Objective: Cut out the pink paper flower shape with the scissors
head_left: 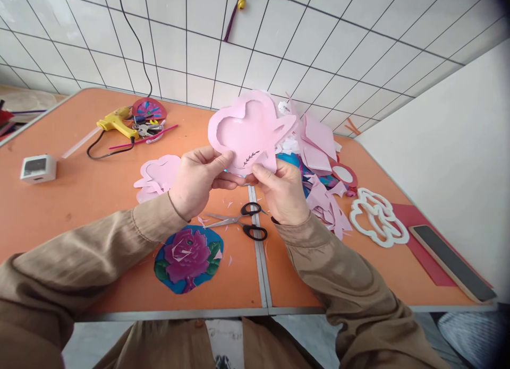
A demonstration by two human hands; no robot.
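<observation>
Both hands hold up a pink paper cutout (pixel 243 130) with a scalloped, flower-like outline and a small dark leafy sprig printed near its lower edge. My left hand (pixel 201 175) pinches its lower left, thumb on the front. My right hand (pixel 279 183) pinches its lower right corner the same way. Under them, scissors (pixel 235 220) with black handles lie spread on the orange table (pixel 119 284). A similar pink cutout (pixel 159 172) rests behind my left wrist. Nearer me is a blue piece with a purple rose (pixel 189 257), small pink scraps on it.
A yellow glue gun (pixel 119 123) with its cord, keys (pixel 147 129) and a small white box (pixel 39 168) are at left. Pink paper scraps (pixel 326 204) pile up at right, beside white cloud-shaped frames (pixel 378 217), red sheets and a dark phone-like slab (pixel 450 260). A tiled wall stands behind.
</observation>
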